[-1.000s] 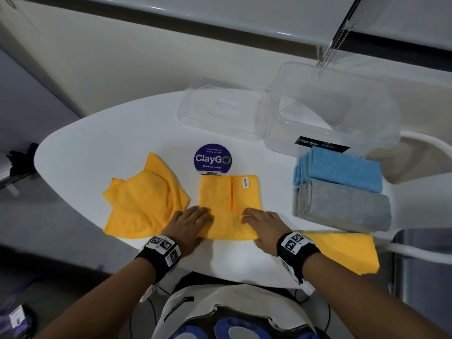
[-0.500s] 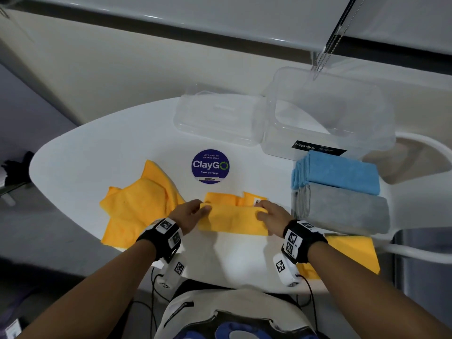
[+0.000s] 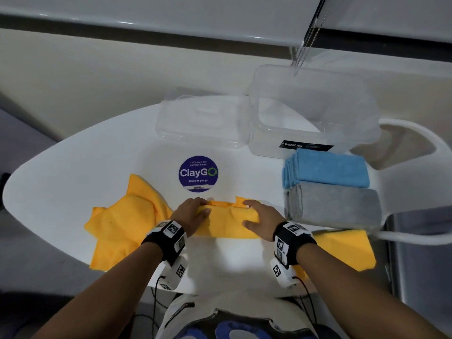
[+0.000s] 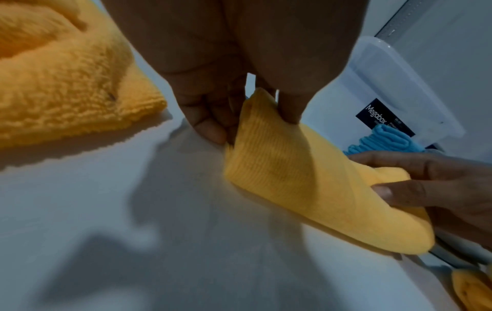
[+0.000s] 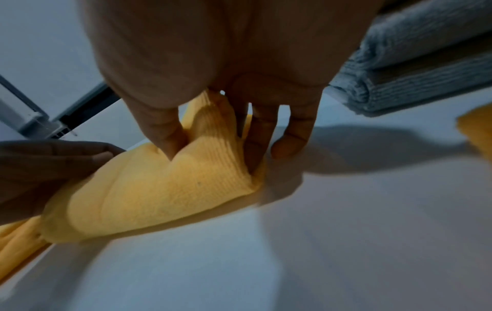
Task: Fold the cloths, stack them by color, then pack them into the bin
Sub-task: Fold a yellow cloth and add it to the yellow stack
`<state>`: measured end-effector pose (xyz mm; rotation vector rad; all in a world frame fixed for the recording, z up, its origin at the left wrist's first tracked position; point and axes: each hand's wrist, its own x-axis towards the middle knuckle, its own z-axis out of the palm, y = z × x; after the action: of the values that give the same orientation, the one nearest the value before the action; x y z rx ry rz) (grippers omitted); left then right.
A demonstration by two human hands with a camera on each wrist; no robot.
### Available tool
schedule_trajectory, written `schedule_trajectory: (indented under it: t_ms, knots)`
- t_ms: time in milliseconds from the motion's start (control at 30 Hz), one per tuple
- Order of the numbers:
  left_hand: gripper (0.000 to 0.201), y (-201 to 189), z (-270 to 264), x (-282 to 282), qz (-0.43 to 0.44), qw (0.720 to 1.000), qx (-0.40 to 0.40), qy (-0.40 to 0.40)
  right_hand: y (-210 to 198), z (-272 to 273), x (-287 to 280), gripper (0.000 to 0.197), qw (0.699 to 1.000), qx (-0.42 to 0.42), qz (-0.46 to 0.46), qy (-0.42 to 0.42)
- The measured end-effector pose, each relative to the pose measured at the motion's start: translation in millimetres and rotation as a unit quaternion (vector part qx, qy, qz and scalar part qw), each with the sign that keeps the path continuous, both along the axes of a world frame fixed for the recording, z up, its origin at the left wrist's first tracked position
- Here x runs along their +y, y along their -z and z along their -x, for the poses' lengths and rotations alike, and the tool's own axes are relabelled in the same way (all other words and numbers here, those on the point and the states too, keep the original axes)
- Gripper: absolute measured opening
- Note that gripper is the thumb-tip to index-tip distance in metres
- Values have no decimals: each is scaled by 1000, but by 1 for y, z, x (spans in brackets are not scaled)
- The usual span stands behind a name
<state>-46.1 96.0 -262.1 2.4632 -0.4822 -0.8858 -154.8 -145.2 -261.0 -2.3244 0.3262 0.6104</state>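
A yellow cloth point(image 3: 228, 220) lies folded over on the white table point(image 3: 73, 162), right in front of me. My left hand point(image 3: 195, 211) pinches its left end point(image 4: 266, 117) between thumb and fingers. My right hand point(image 3: 259, 216) grips its right end point(image 5: 213, 130), thumb on top and fingers under the fold. An unfolded yellow cloth point(image 3: 122, 223) lies at the left. Another yellow cloth point(image 3: 347, 248) hangs over the table's near right edge. A folded blue stack point(image 3: 327, 171) and a folded grey stack point(image 3: 335, 204) sit at the right, before the clear bin point(image 3: 313, 118).
The bin's clear lid point(image 3: 203, 121) lies left of the bin. A round purple ClayGo sticker point(image 3: 198, 172) marks the table's middle. A metal surface point(image 3: 420, 253) stands beyond the table's right edge. Bead chains point(image 3: 305, 37) hang over the bin.
Both hands lifted the near edge of the yellow cloth and carried it away from me, folding it in half. The camera view dipped and drew closer.
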Motion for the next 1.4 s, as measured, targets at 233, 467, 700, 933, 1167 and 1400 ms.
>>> schedule_trajectory:
  t_ms: [233,467,700,933,1167,1400]
  knots:
    - [54,2,1,-4,-60,996,10,68,0,-6,8,55,983,-27,107,-145]
    - [42,5,-7,-5,-30,999,-3,43,-1,-13,0,39,1000,-7,-13,20]
    - [31,3,-12,-13,-37,996,-16,80,1,-17,6,51,994,-53,90,-27]
    - [29,0,-9,-16,-103,959,-186,188,0,-27,20,63,976,-20,177,-122]
    - [38,-1,-9,-23,-120,953,-176,214,-2,-36,19,63,978,-26,143,-151]
    - [65,-4,1,-30,-100,950,-182,234,-12,-18,44,76,949,-113,220,-195]
